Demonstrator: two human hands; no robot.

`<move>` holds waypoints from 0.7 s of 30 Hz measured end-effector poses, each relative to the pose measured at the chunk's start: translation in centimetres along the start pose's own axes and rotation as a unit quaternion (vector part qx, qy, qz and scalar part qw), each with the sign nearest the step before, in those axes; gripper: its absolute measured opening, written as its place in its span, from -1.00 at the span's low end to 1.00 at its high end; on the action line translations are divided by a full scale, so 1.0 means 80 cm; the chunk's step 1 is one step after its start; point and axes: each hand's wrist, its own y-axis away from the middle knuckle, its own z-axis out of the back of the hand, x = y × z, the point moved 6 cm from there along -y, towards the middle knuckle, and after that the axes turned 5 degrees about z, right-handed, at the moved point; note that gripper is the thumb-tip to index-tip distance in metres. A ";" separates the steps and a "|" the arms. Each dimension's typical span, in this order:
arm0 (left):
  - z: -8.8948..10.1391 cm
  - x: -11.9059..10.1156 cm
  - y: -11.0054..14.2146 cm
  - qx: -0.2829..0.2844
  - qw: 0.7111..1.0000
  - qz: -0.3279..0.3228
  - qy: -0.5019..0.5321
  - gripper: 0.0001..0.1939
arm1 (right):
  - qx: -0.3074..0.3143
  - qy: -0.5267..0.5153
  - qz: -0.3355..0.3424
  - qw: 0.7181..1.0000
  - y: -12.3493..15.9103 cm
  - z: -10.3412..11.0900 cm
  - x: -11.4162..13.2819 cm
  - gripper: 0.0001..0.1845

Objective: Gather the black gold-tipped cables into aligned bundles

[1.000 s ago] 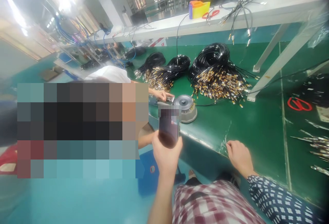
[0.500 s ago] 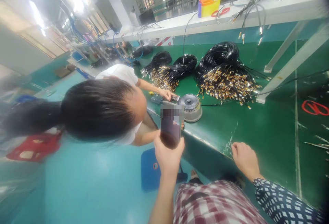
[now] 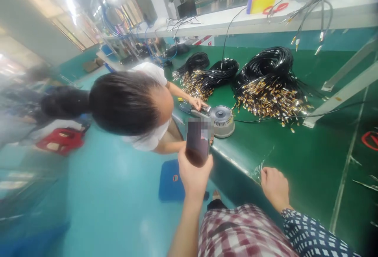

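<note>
My left hand (image 3: pixel 193 178) is wrapped round a smartphone (image 3: pixel 197 146), held upright in front of the bench edge. The top of its screen is blurred out. My right hand (image 3: pixel 274 186) rests at the green bench's edge, fingers curled in, with nothing showing in them. Just past the phone stands a round grey machine (image 3: pixel 221 116) with a ribbed side. A co-worker's hand (image 3: pixel 195 102) is at the metal part on its left. The phone hides part of that spot and most of the co-worker's other hand.
Bundles of black cables with gold-coloured ends (image 3: pixel 271 91) lie behind the machine. A co-worker in white (image 3: pixel 147 131) leans in from the left. Above the bench runs a white shelf (image 3: pixel 215 30) on slanted legs, with a yellow container (image 3: pixel 261 5). A blue stool (image 3: pixel 169 184) stands below.
My view has turned, so the co-worker and the shelf appear further right. My left hand still holds the smartphone up, and my right hand stays curled at the bench edge.
</note>
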 end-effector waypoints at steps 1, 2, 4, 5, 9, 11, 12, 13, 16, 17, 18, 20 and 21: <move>-0.001 -0.001 0.005 -0.004 1.000 -0.001 -0.001 -0.38 | 0.000 -0.004 0.004 1.000 0.000 -0.001 -0.001 -0.68; -0.001 -0.002 0.009 -0.007 1.000 0.000 -0.003 -0.38 | -0.001 -0.007 0.008 1.000 0.000 -0.001 -0.001 -0.69; -0.001 -0.002 0.017 -0.015 1.000 0.004 -0.007 -0.37 | -0.004 -0.011 0.013 1.000 0.000 -0.001 -0.002 -0.70; -0.001 -0.003 0.021 -0.017 1.000 0.006 -0.009 -0.37 | -0.006 -0.012 0.013 1.000 0.000 -0.001 -0.003 -0.70; 0.000 -0.004 0.030 -0.023 1.000 0.008 -0.012 -0.37 | -0.011 -0.014 0.010 1.000 0.000 0.002 -0.003 -0.69; 0.001 -0.004 0.033 -0.027 1.000 0.011 -0.010 -0.37 | -0.010 -0.016 0.010 1.000 0.000 0.003 -0.003 -0.70; 0.001 -0.004 0.034 -0.028 0.999 0.013 -0.008 -0.36 | -0.008 -0.016 0.009 1.000 0.000 0.004 -0.002 -0.71; 0.001 -0.004 0.035 -0.028 0.999 0.015 -0.006 -0.35 | -0.008 -0.016 0.008 1.000 0.000 0.005 -0.002 -0.72; -0.001 -0.006 0.037 -0.025 1.000 0.014 0.004 -0.33 | -0.009 -0.017 0.006 1.000 0.000 0.007 -0.001 -0.73; -0.002 -0.006 0.038 -0.024 1.000 0.013 0.007 -0.33 | -0.011 -0.017 0.006 1.000 0.000 0.008 -0.001 -0.73; -0.002 -0.007 0.039 -0.023 1.000 0.012 0.009 -0.33 | -0.012 -0.018 0.006 1.000 0.000 0.009 -0.001 -0.73; -0.004 -0.008 0.040 -0.020 1.000 0.015 0.012 -0.32 | -0.014 -0.020 0.006 1.000 0.001 0.009 -0.001 -0.72; -0.005 -0.008 0.041 -0.018 1.000 0.017 0.013 -0.32 | -0.015 -0.021 0.006 1.000 0.001 0.008 -0.001 -0.72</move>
